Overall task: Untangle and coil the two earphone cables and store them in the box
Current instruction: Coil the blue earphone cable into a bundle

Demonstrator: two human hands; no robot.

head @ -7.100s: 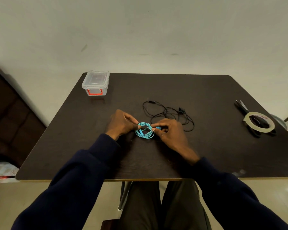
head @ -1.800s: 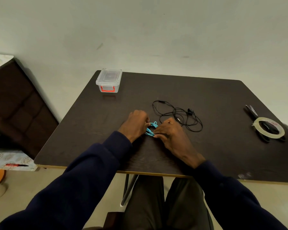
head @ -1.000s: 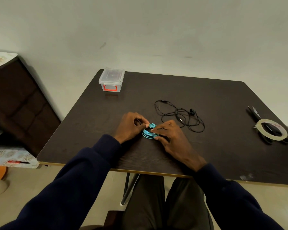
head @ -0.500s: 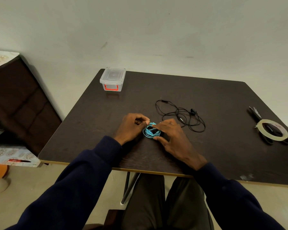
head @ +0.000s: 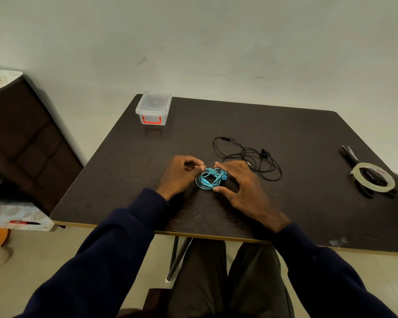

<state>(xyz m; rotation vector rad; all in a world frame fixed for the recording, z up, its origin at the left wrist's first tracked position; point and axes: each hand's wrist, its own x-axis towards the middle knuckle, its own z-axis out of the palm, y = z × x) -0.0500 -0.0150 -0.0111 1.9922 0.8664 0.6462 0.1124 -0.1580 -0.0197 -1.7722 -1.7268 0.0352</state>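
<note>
Right hand (head: 241, 188) has lifted off the blue earphones (head: 210, 179) since half a second ago: its fingers were down on the bundle, now they are spread and arched round its right side, holding nothing. Index tip sits just past the far edge, thumb tip just beside the near edge (contact there cannot be told). More of the coil is uncovered than before.

Left hand (head: 181, 174): fingers curled in, thumb and forefinger tips meeting at the coil's upper left edge, pinching a strand there.

Blue earphones: small flat coil of several loops of thin turquoise cable, lying on the table (head: 296, 134) between the two hands, a little nearer the front edge than the middle. A few strands cross over the loops. Two rounded earbuds in a darker blue poke out at the right side.

Black earphones (head: 248, 157): loose uncoiled tangle, just behind the right hand, one wide loop reaching left and away.

Box (head: 154, 108): clear plastic, lid on, red latch on the near face, at the far left corner, well apart from both cables.

Tape roll (head: 373, 177) lies over the scissors (head: 350, 153) at the right edge. Faint pinkish print on the roll's inner ring, too small to read. No legible label on the box.
</note>
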